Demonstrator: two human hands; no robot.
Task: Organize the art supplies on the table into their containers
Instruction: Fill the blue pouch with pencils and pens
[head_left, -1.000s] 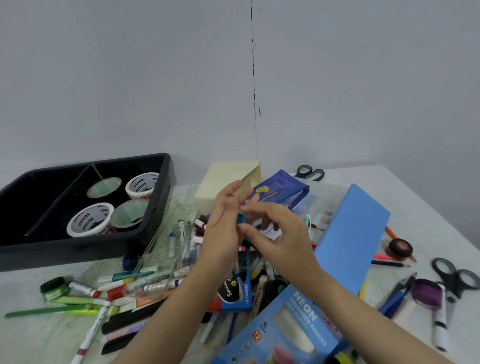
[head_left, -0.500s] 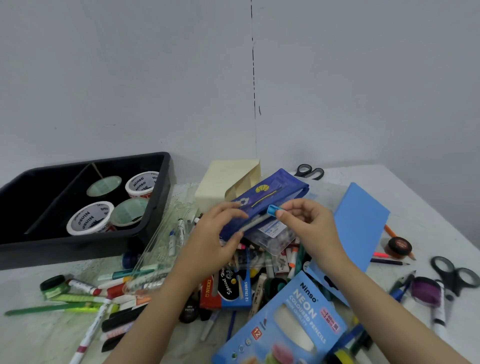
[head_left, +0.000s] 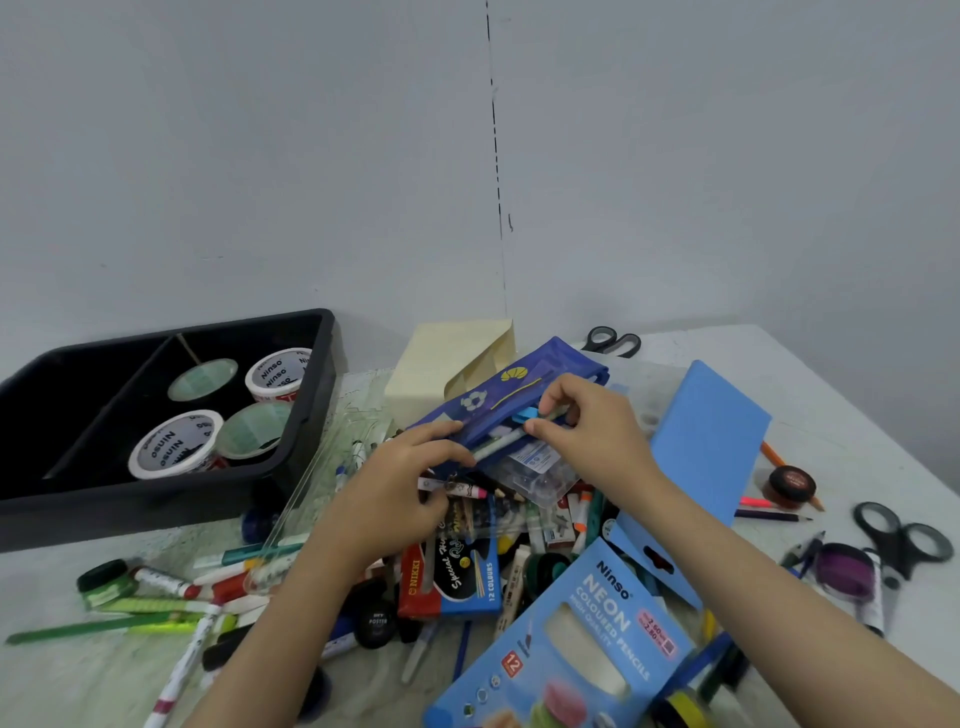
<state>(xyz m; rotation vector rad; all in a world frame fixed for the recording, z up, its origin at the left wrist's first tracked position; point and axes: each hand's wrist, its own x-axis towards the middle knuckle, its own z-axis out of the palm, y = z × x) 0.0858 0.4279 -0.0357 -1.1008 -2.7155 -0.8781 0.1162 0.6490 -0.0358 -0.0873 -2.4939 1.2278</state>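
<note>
My left grip (head_left: 400, 483) is closed round the near-left end of the blue pouch (head_left: 493, 400), thumb on top of its edge and fingers curled underneath. It holds the pouch tilted above the heap in the middle of the surface (head_left: 841, 415). My right grip (head_left: 592, 431) pinches a pen (head_left: 498, 444) between thumb and fingertips. The pen has a pale barrel and a light blue cap, and it lies along the pouch's opening with its near-left end by my left thumb. How far it sits inside I cannot tell. The pouch's lower half is clear, and the small things showing through it are too blurred to name.

Just beyond the pouch stands a cream box (head_left: 447, 364), and to the far right of that lie black-handled scissors (head_left: 610, 340). On the left sits a black tray (head_left: 317, 410) with a divider, its right compartment holding four round tubs (head_left: 174, 447), two of them marked Ninso. Right of my right grip lies a blue sheet (head_left: 711, 441). Nearer me, a neon pencil box (head_left: 587, 639) and a Nikki colour box (head_left: 452, 577) rest in the heap. Loose markers (head_left: 176, 584) are scattered at near left. On the right, a second pair of scissors (head_left: 901, 538) lies just beside a purple pot (head_left: 841, 571).
</note>
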